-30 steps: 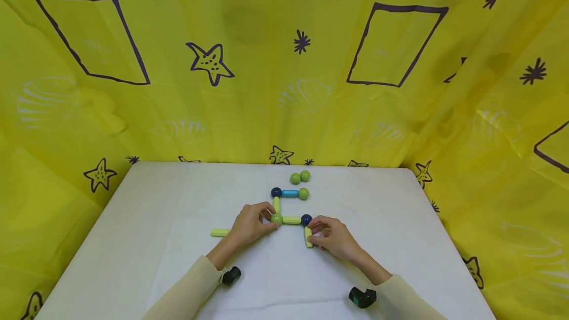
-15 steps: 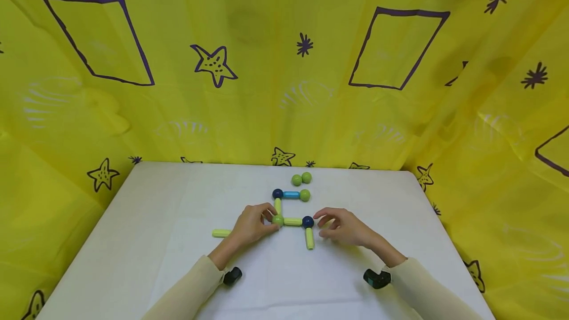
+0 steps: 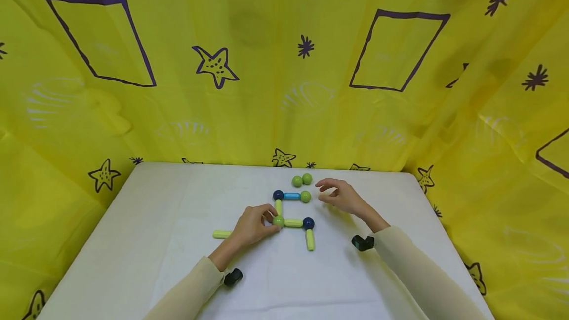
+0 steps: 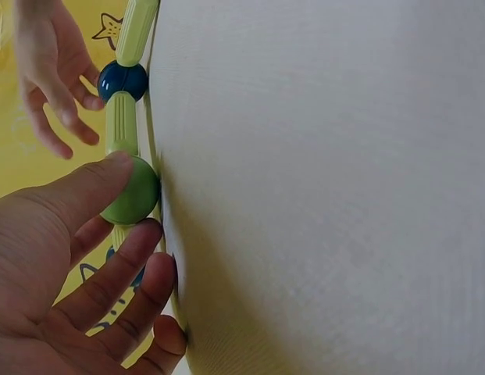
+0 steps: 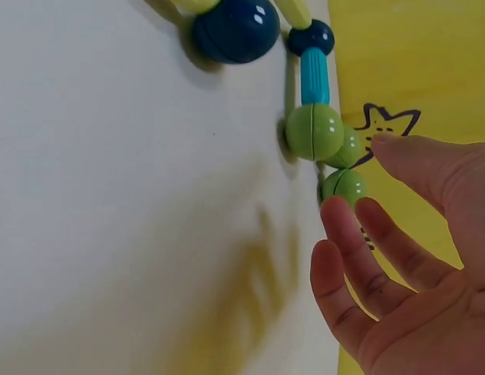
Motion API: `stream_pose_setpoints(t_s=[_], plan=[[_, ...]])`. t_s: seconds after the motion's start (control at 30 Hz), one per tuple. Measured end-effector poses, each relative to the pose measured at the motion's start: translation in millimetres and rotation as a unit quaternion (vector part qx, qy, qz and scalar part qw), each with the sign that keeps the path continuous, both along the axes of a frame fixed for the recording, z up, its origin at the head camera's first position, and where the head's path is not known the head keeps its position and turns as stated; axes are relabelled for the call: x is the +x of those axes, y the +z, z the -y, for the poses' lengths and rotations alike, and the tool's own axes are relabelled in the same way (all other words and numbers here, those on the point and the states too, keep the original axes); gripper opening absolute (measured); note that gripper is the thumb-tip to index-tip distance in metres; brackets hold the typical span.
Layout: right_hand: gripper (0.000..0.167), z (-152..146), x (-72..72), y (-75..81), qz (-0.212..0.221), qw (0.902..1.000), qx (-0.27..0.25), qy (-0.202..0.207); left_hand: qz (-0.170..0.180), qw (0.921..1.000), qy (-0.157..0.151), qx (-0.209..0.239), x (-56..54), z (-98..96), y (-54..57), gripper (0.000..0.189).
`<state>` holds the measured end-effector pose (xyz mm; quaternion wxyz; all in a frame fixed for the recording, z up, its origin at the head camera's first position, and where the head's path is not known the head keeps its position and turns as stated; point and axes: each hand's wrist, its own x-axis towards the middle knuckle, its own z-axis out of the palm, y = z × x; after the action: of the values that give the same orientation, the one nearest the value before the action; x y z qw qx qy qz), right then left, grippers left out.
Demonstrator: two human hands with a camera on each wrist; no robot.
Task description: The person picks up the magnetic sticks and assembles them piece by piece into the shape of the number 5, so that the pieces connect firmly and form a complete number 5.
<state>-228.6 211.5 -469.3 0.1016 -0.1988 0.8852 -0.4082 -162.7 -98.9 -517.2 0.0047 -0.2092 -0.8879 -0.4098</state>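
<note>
R hand now off bottom stick, up nr 2 loose green balls, fingers apart, empty; L hand pinching green corner ball; stick sits on blue ball, join prob done

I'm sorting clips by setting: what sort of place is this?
Perhaps a screened-off tabletop recording spot: yellow starfish-print sheeting behind and beside a white table, toy rods and balls on it, plus black wrist-worn devices.
</note>
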Motion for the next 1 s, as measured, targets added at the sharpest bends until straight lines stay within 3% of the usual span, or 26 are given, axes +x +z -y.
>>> stream_pose_setpoints(t_s=[0.3, 0.47, 0.7, 1.0], plan=[[0.038, 17, -30.8, -10.3, 0.008, 0.9981, 0.015, -0.060, -0.002, 1.0000, 0.001, 0.003, 0.4, -0.2, 0.3, 0.023], [0.042, 23, -43.5, -16.0, 0.036, 0.9958, 0.003, -0.084, 0.002, 1.0000, 0.002, 0.005, -0.2, 0.0, 0.0, 0.023], [0.034, 31, -53.0, -23.4, 0.058, 0.9940, -0.033, -0.087, -0.001, 1.0000, 0.002, 0.003, -0.8, 0.7, -1.6, 0.024], [0.029, 38, -57.3, -32.9, 0.049, 0.9942, -0.031, -0.090, -0.005, 1.0000, 0.004, -0.001, -0.4, 1.2, -2.1, 0.024]])
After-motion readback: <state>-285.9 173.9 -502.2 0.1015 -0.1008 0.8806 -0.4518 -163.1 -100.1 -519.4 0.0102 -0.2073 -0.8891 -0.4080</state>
